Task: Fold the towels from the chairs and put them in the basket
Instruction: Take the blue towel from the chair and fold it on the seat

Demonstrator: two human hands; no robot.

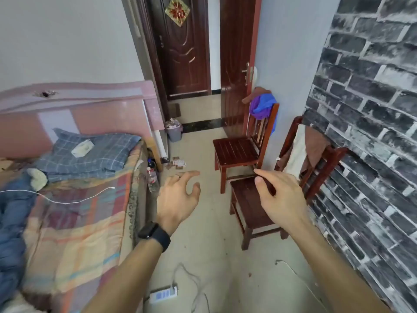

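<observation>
Towels: where do they sit right now?

Two lots. A purple and blue bundle (262,106) is piled on the backrest of the far chair (235,150), beside the open door. A white towel (296,147) and a brown towel (316,143) hang over the back of the near chair (250,199), against the brick-patterned wall on the right.

And the hands?

Both hold nothing. The left hand (178,197) hovers over the floor with its fingers loosely spread. The right hand (282,195) is above the near chair's seat, fingers relaxed, touching no cloth.

So what could go wrong from here?

First, the basket: none is in view. The only container is a grey waste bin (174,132) at the far left by the bed (79,222), and it is full of rubbish, so a folded towel must not land there. Second, the far bundle looks tangled and perched high, so a pull on one piece would probably drag the rest onto the floor. Third, a power strip (163,295) and a loose cable (196,283) lie on the near floor, easy to snag with a foot on the way in.

Anything on the near chair?

The white and brown towels seem to overlap, so a one-handed tug on either may slide both off.
</observation>
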